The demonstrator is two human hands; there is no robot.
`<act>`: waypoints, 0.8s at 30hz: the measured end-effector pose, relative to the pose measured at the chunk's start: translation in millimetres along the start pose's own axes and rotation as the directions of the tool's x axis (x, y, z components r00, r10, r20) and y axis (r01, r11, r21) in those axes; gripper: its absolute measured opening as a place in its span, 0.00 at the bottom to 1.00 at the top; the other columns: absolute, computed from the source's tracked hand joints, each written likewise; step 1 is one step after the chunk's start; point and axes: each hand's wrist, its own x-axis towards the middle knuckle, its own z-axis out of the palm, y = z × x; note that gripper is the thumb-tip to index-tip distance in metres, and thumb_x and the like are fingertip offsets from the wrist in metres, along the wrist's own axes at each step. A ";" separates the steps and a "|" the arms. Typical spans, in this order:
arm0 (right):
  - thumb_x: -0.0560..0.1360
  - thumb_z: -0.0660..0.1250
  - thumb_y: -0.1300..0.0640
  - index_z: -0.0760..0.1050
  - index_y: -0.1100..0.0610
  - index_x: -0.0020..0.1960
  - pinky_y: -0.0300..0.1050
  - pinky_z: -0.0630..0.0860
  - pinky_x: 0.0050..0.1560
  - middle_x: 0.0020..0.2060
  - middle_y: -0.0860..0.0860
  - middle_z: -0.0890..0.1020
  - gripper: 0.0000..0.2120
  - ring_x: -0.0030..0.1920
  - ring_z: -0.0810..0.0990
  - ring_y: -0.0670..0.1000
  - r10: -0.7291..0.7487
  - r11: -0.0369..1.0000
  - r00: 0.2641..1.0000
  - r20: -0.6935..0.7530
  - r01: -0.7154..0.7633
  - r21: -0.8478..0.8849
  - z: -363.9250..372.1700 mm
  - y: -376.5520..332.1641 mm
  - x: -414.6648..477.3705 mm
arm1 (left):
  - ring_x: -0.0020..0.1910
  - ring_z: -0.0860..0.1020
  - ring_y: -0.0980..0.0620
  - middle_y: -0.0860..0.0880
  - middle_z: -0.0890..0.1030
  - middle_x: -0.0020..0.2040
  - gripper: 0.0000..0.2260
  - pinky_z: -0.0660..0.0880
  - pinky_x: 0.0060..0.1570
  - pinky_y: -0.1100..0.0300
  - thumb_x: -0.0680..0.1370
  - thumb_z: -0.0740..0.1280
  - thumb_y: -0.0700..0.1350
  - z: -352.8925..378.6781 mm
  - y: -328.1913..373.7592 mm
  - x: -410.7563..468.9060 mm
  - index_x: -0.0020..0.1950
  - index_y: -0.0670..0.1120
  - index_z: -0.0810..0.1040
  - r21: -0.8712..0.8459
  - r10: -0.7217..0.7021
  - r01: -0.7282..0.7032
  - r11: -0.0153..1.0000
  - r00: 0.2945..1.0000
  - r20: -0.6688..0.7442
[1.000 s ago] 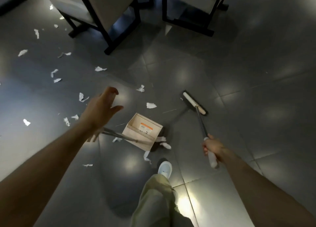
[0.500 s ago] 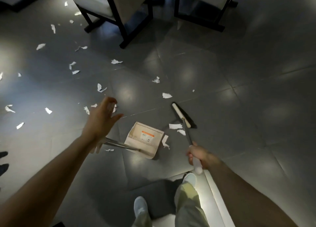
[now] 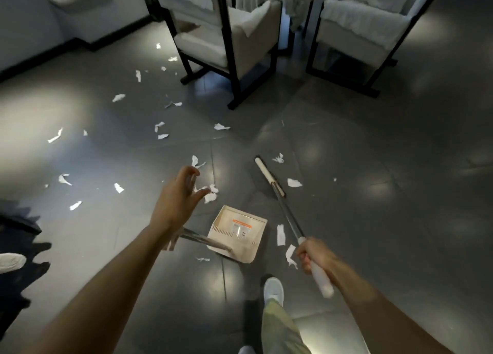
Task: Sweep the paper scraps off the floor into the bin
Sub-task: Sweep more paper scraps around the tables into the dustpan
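Indoors, a dark tiled floor [image 3: 373, 220] spreads out from both hands, littered with torn white paper. Two pale chairs [image 3: 240, 33] on black frames stand well beyond the hands. A broom [image 3: 269, 178] slants forward from the right hand [image 3: 309, 257], which grips the white end of its handle with the fingers wrapped round; the head rests on the floor ahead, between the hands. A beige dustpan [image 3: 256, 247] lies on the floor between the hands, its long metal handle running back under the left wrist. The left hand [image 3: 178, 201] hovers above that handle, fingers loosely spread, holding nothing. Scraps [image 3: 294, 182] lie on both sides: a few just beside the broom head and near the right hand, many more ahead of and left of the left hand, out toward the chairs. None appears inside the dustpan, and no bin is in view. The scraps look featherlight and limp, apt to flutter or slide on the glossy tiles under a fast stroke; short, low strokes should herd them best. The broom seems well held as it is, and the dustpan is best taken by its long handle.
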 end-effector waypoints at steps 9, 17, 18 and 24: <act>0.75 0.60 0.71 0.62 0.49 0.70 0.35 0.65 0.19 0.25 0.53 0.69 0.28 0.17 0.66 0.44 -0.170 0.982 0.976 0.135 0.179 -0.062 100.3 -145.7 54.1 | 0.42 0.75 0.52 0.42 0.79 0.54 0.21 0.72 0.45 0.58 0.73 0.71 0.49 -61.3 -56.9 109.6 0.62 0.45 0.69 0.036 -0.141 0.147 0.988 0.980 -0.141; 0.76 0.63 0.69 0.59 0.56 0.74 0.35 0.64 0.18 0.24 0.52 0.69 0.30 0.20 0.64 0.45 -0.258 0.944 0.916 0.307 0.307 -0.123 211.1 -315.1 84.9 | 0.42 0.76 0.48 0.44 0.78 0.47 0.21 0.74 0.46 0.55 0.73 0.71 0.49 -137.0 -109.7 201.1 0.62 0.43 0.70 -0.010 -0.287 0.300 0.954 0.900 -0.329; 0.76 0.63 0.69 0.60 0.57 0.73 0.35 0.64 0.18 0.26 0.53 0.68 0.29 0.21 0.64 0.45 -0.258 0.936 0.908 0.329 0.319 -0.147 227.2 -331.0 88.1 | 0.41 0.76 0.48 0.43 0.79 0.48 0.21 0.75 0.46 0.54 0.73 0.71 0.49 -145.4 -119.5 214.0 0.62 0.44 0.70 -0.016 -0.297 0.311 0.950 0.892 -0.342; 0.75 0.61 0.70 0.67 0.59 0.66 0.36 0.64 0.21 0.27 0.54 0.67 0.21 0.21 0.64 0.46 -0.290 0.889 0.862 0.416 0.403 -0.216 344.6 -424.7 125.2 | 0.40 0.75 0.48 0.48 0.76 0.45 0.20 0.71 0.43 0.56 0.73 0.71 0.51 -206.5 -198.3 307.7 0.60 0.45 0.70 -0.006 -0.310 0.339 0.941 0.851 -0.424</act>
